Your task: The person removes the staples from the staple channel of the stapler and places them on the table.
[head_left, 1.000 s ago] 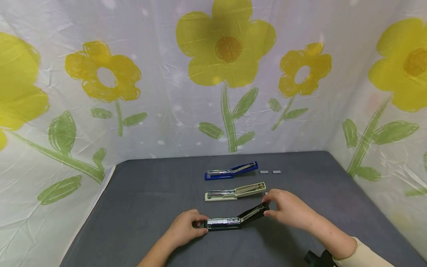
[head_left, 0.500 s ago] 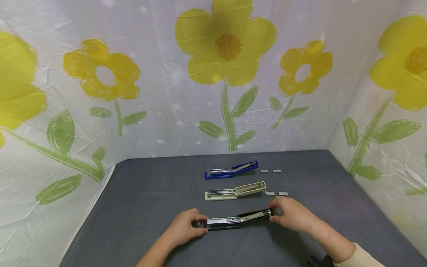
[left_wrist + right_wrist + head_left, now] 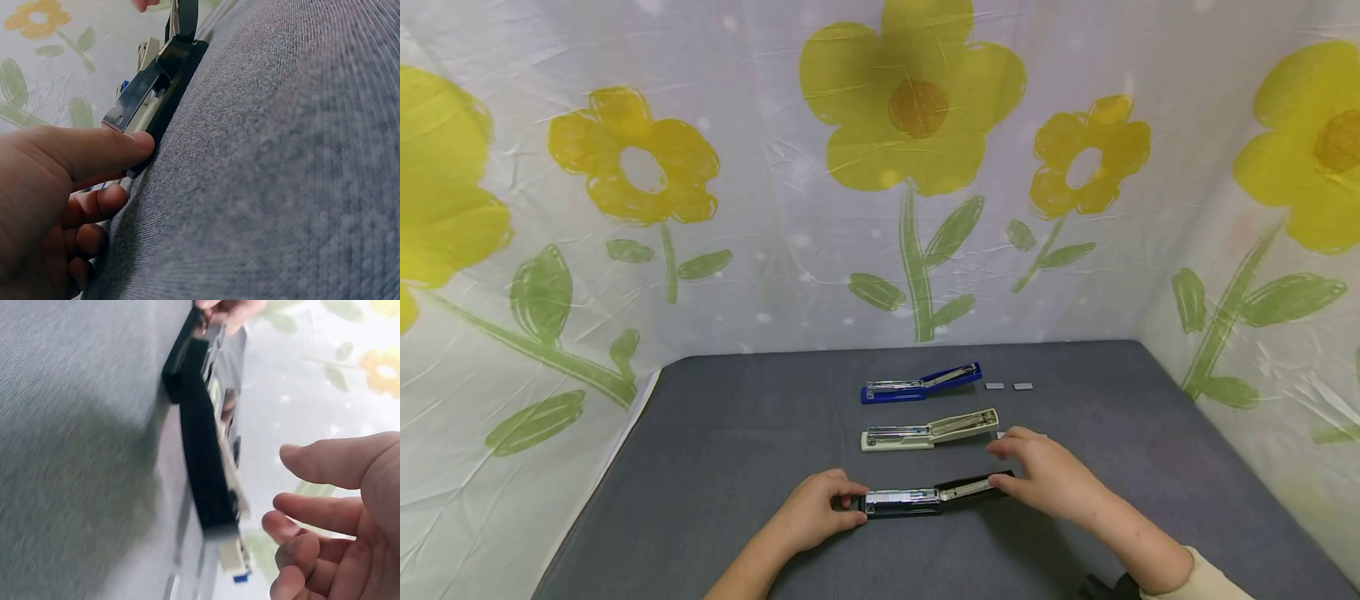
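Observation:
A black stapler (image 3: 902,502) lies unfolded on the grey cloth, a staple strip showing in its metal tray. My left hand (image 3: 815,512) pinches its left end between thumb and fingers; in the left wrist view the thumb (image 3: 125,149) lies against the base. Close to the raised right arm of the stapler is my right hand (image 3: 1051,477), fingers parted and loosely bent. In the right wrist view that hand (image 3: 356,519) is apart from the black stapler (image 3: 206,456) and holds nothing.
Behind it lie an unfolded cream stapler (image 3: 898,437) and an unfolded blue stapler (image 3: 895,392). Two small staple strips (image 3: 995,386) sit right of the blue one. Others beside the cream one are mostly hidden by my right hand. A flowered curtain (image 3: 775,275) encloses the grey table.
My right hand lowered the black stapler's raised arm to a flatter angle, then let go of it and shifted slightly left. My left hand stays at the base end.

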A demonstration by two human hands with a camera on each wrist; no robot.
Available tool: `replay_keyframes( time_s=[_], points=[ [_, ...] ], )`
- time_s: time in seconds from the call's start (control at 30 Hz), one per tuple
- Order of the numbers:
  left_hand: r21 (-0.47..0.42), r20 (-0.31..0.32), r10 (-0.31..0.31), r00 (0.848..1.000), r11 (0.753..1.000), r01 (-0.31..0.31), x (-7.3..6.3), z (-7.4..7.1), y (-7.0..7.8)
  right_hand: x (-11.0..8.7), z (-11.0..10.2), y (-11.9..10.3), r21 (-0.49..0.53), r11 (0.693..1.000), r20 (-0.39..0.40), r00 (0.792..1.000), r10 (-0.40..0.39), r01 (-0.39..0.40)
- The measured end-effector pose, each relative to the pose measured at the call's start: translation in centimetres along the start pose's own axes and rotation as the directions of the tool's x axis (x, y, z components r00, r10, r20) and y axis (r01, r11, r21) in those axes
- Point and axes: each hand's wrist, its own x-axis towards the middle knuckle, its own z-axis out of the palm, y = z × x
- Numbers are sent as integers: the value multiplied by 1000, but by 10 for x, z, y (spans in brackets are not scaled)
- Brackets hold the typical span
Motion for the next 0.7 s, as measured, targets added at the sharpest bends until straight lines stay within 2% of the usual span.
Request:
replay_keyframes(
  time_s=[0.2,0.4,0.53,0.7],
  points=[
    [10,-3,10,1000,1000,-10,0,0,-1,10,10,-18,47,997,-27,998,-52,53],
    [14,-13,11,1000,1000,-11,-1,-1,0,23,30,-37,115,987,9,994,-112,111],
    [17,-19,13,1000,1000,-13,-1,-1,1,29,43,-47,173,979,47,992,-119,109],
    [13,-21,12,1000,1000,-12,0,-1,2,35,56,-54,172,980,63,991,-116,103]
  ],
)
